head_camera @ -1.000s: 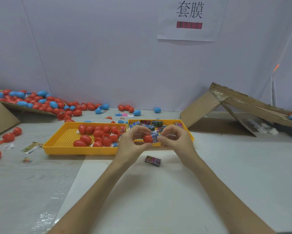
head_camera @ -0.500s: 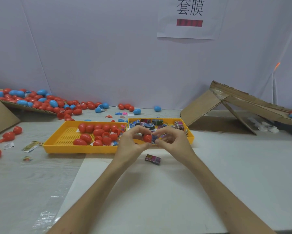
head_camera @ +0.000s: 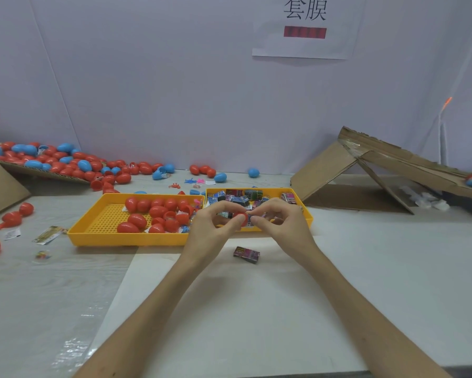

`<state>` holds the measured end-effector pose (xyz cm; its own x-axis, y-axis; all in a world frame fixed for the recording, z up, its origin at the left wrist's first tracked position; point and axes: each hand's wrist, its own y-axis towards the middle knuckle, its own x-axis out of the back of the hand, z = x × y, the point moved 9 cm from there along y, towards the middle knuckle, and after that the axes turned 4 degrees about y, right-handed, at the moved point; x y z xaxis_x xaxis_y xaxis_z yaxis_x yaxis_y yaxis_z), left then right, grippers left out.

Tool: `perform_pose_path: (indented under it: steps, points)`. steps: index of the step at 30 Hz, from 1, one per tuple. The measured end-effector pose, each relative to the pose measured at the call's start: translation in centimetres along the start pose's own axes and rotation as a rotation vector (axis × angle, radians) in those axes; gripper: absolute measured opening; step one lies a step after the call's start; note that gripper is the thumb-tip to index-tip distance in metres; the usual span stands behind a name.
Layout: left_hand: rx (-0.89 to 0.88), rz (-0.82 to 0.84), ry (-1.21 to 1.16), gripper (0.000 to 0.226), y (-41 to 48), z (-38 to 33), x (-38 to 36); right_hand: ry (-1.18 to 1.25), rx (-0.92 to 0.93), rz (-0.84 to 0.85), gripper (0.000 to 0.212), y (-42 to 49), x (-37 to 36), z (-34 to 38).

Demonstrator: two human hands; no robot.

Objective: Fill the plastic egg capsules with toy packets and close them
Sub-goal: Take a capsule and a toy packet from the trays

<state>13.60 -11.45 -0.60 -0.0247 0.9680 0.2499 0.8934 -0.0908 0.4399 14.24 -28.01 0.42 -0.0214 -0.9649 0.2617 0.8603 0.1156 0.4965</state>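
Up front in the head view, the left hand [head_camera: 211,227] pinches a red egg capsule [head_camera: 241,216] between curled thumb and fingers. The right hand [head_camera: 282,223], fingers also curled, pinches its other side. Both hover over the yellow tray [head_camera: 125,238]. A toy packet [head_camera: 246,254] lies on the tabletop [head_camera: 365,268].
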Motion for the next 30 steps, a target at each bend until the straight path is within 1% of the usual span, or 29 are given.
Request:
perform_pose_path:
  steps: [4,13,21,30]
  points:
    - [-0.002,-0.002,0.029,0.018,0.07,0.0,0.02,-0.027,0.012,0.002,0.024,0.0,-0.13,0.03]
    - [-0.012,-0.014,0.076,0.013,0.14,0.25,0.07,-0.085,0.041,-0.01,0.025,0.02,-0.29,0.05]
    - [-0.021,-0.03,0.127,0.016,0.06,0.28,0.03,-0.082,0.06,-0.016,0.03,-0.1,-0.47,0.22]
    - [-0.025,-0.036,0.186,0.018,0.12,0.44,0.03,-0.089,0.064,0.0,0.025,-0.32,-0.78,0.26]
